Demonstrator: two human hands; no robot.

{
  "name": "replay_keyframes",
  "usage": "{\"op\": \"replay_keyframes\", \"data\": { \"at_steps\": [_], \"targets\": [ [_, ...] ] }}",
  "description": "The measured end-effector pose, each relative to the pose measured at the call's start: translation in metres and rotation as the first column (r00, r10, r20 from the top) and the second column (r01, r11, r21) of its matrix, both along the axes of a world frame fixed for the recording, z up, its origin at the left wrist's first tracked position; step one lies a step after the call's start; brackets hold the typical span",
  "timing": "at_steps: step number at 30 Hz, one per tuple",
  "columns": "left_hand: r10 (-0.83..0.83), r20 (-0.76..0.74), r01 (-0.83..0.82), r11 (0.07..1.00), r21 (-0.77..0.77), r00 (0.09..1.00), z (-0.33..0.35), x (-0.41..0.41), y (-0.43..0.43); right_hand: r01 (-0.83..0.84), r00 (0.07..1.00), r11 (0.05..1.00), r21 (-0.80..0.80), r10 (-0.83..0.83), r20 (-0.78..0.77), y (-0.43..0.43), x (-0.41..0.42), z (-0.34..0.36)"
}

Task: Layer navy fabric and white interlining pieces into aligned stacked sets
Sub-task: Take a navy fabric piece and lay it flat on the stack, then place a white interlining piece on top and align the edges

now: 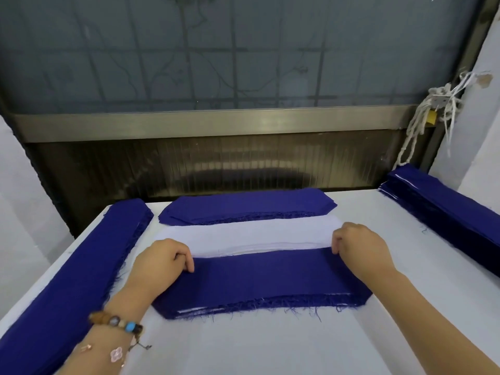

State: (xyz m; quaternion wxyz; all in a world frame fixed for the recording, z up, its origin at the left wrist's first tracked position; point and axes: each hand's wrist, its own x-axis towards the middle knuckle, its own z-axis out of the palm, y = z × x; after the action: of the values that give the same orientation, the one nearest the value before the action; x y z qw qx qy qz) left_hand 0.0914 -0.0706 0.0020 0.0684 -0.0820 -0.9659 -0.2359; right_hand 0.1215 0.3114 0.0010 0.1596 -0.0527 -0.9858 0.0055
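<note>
Left hand [162, 259] and right hand [359, 246], fingers [188, 262] curled, pinch far corners of the top navy piece [265, 274], just before the white interlining pile [243, 234]; some sets seem layered beneath, navy pile [249, 207] beyond it awaits

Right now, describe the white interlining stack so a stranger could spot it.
Start at the white table. There, the white interlining stack lies between the far navy stack and the near navy stack. It is the only white pile; its neighbours are navy.

no readable text, labels, brands or numbers anywhere
</note>
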Motion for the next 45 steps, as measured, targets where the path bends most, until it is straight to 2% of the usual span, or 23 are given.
{"op": "replay_keyframes", "data": {
  "at_steps": [4, 9, 12, 15, 19, 24, 29, 33, 37, 42, 45],
  "targets": [
    [-0.032, -0.142, 0.043, 0.996, 0.074, 0.989, 0.006, -0.03, 0.037, -0.111, 0.994, 0.986, -0.128, 0.111, -0.012, -0.026, -0.051, 0.003],
    [-0.12, -0.21, 0.117, 0.993, -0.025, 0.97, 0.003, -0.088, 0.083, -0.318, 0.947, 0.91, -0.265, 0.317, -0.045, -0.062, -0.113, 0.005],
    [-0.15, -0.191, 0.137, 0.988, -0.077, 0.97, 0.003, -0.123, 0.106, -0.333, 0.934, 0.893, -0.302, 0.357, 0.024, -0.077, -0.149, 0.002],
    [-0.12, -0.157, 0.102, 0.988, -0.115, 0.98, -0.003, -0.149, 0.123, -0.313, 0.941, 0.912, -0.265, 0.335, 0.04, -0.083, -0.179, -0.005],
    [-0.017, -0.195, -0.005, 0.994, -0.111, 0.981, -0.009, -0.176, 0.134, -0.256, 0.964, 0.939, -0.229, 0.264, 0.007, -0.091, -0.206, -0.011],
    [0.061, -0.262, -0.079, 0.995, -0.056, 0.963, -0.029, -0.185, 0.14, -0.224, 0.971, 0.965, -0.137, 0.21, -0.11, -0.098, -0.213, -0.031],
    [0.045, -0.29, -0.058, 0.998, -0.034, 0.956, -0.036, -0.189, 0.138, -0.226, 0.972, 0.95, -0.215, 0.206, -0.109, -0.098, -0.215, -0.032],
    [0.024, -0.367, -0.076, 0.989, -0.127, 0.93, -0.037, -0.187, 0.136, -0.211, 0.977, 0.952, -0.221, 0.201, -0.07, -0.099, -0.215, -0.031],
    [-0.02, -0.4, -0.051, 0.985, -0.164, 0.916, -0.033, -0.186, 0.134, -0.224, 0.967, 0.966, -0.13, 0.204, -0.153, -0.102, -0.211, -0.035],
    [-0.041, -0.324, 0.017, 0.997, -0.074, 0.945, -0.033, -0.186, 0.135, -0.212, 0.946, 0.977, 0.007, 0.207, -0.249, -0.103, -0.209, -0.037],
    [-0.039, -0.291, 0.027, 0.999, -0.044, 0.956, -0.034, -0.187, 0.135, -0.216, 0.944, 0.976, 0.019, 0.214, -0.251, -0.103, -0.208, -0.038]
  ]
}}
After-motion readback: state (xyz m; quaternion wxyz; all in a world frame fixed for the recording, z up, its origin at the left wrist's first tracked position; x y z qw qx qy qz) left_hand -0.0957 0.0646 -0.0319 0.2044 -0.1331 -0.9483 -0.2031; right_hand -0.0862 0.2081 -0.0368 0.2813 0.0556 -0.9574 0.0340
